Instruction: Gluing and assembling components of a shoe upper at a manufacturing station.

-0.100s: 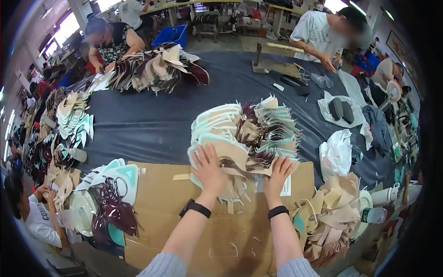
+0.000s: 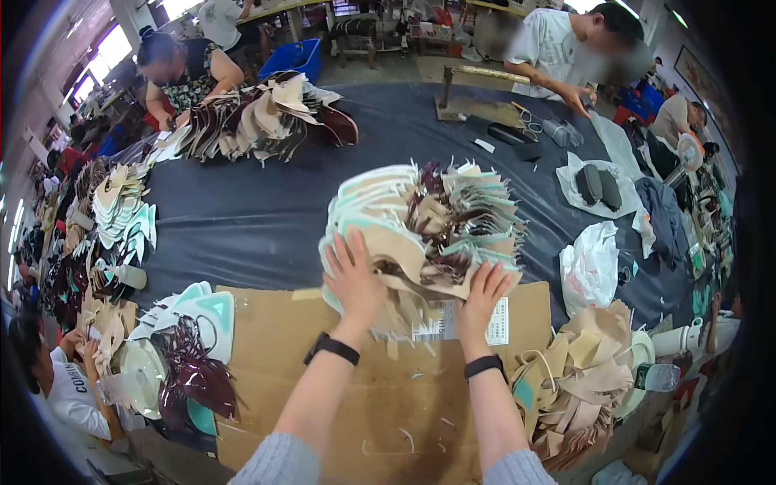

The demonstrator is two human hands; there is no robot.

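Two foreground hands, two wristbands, one cardboard sheet show.

The left hand hides part of the stacked pieces; print on the label beside the right hand is too small to read; the sleeves below are cut off.

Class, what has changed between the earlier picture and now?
The stack of beige, mint and maroon cut pieces has shifted slightly away from the person, the left hand and right hand moving with it, uncovering more of the white label on the cardboard sheet. Both hands stay on the stack; the white plastic bag stayed put.
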